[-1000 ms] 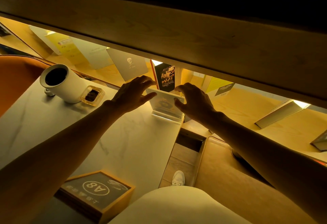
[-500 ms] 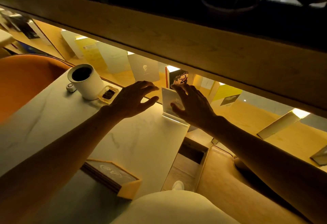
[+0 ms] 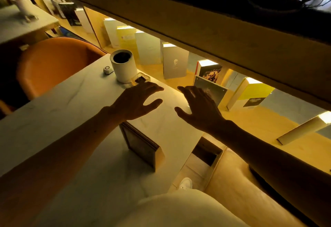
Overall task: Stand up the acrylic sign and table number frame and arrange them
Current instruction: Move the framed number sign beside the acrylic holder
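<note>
Both hands, left [image 3: 136,101] and right [image 3: 200,108], have released the acrylic sign [image 3: 211,90].

Book café, displayed books [image 3: 174,63], table number frame [image 3: 141,144]

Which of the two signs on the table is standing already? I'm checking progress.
The acrylic sign by the right hand stands upright at the table's far edge; the wooden number frame lies flat.
</note>
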